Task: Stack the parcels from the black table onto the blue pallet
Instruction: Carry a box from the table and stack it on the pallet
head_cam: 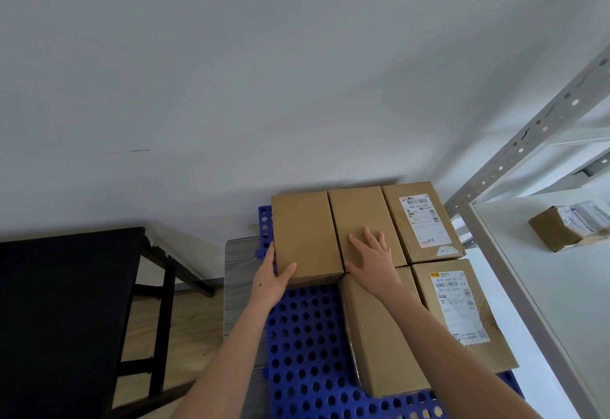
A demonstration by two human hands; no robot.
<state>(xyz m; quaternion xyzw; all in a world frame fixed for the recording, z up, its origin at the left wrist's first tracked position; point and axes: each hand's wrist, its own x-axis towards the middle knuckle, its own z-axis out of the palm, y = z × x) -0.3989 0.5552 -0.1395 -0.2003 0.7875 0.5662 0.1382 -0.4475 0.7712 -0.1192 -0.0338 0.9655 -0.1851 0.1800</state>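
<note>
**Squaring the back row on the pallet**

Head view. The left hand (272,276) clasps the near left corner of the back-left box (303,237), with the thumb on top and the fingers along the side. The right hand (373,253) lies flat with its fingers spread wide on top of the back-middle box (363,217) and holds nothing. Both boxes sit on the blue pallet (307,336), touching along their long sides, against the wall.

Step in hand, as I judge it: the back-left box is down and is being nudged flush with its neighbour, which the flat right hand steadies. The next move calls for letting go with both hands and turning left to the black table (66,303) for another parcel. Whether any wait there I cannot tell. The bare near-left part of the pallet looks like the natural spot to finish the first layer before going up.

Count:
- Five parcels on the pallet.
- Three are in the back row, including the back-right box (422,220).
- Two are in front: the front-middle box (379,336) and the front-right box (462,313).
- The two right-hand boxes carry labels; the other three are plain.
- One more box (567,227) sits apart on the rack (515,154) at right.
- One table, one pallet.
</note>
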